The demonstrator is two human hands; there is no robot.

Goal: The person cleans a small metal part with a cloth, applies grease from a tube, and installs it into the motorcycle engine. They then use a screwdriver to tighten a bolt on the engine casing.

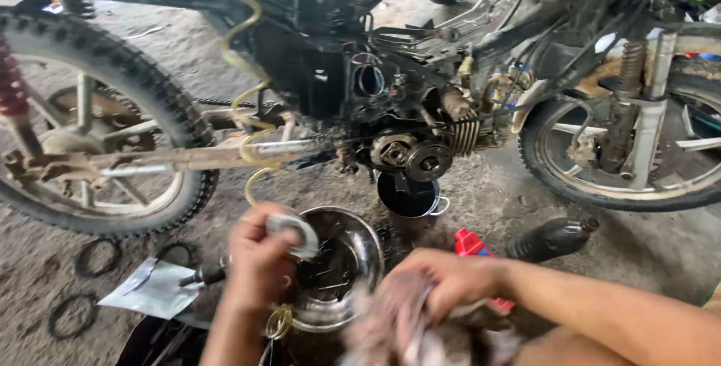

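Fingers of your left hand [259, 261] are clamped on a round grey metal part [294, 232], held over the near-left rim of the steel bowl [368, 249]; your right hand [443, 279] grips a dirty rag [398, 328] just right of it, with the stripped motorcycle engine [409, 152] beyond
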